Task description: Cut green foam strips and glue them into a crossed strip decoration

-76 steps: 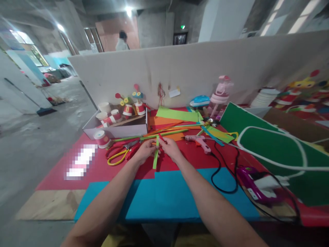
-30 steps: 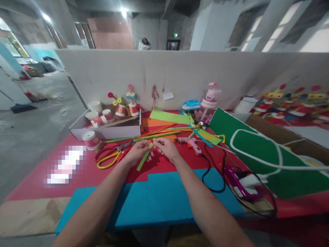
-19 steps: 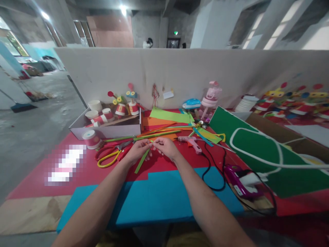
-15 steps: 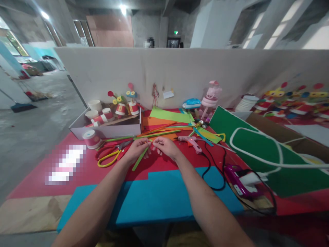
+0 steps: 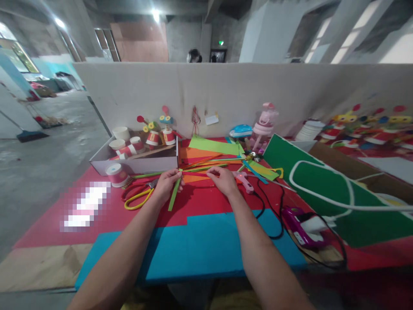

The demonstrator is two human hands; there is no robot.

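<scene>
My left hand (image 5: 171, 181) pinches the top of a green paper strip (image 5: 174, 196), which hangs down at a slant over the red tabletop. A thin red strip (image 5: 196, 174) stretches from the left fingertips to my right hand (image 5: 222, 178), whose thumb and forefinger are closed on its other end. Just beyond my right hand lies a pink glue gun (image 5: 245, 184). Left of my left hand rest scissors with yellow and red handles (image 5: 138, 201). Behind both hands are orange paper (image 5: 201, 153) and a green sheet (image 5: 216, 145).
A white box (image 5: 138, 164) of paper cups and cup figures stands at the back left, a paper cup (image 5: 116, 175) before it. On the right are a green board (image 5: 322, 193), a purple power strip (image 5: 303, 228) and black cables. Blue sheet (image 5: 200, 249) covers the front edge.
My hands have moved apart, the right one to the right and the left one slightly left. The red strip now shows between them. The green strip has stayed in my left hand.
</scene>
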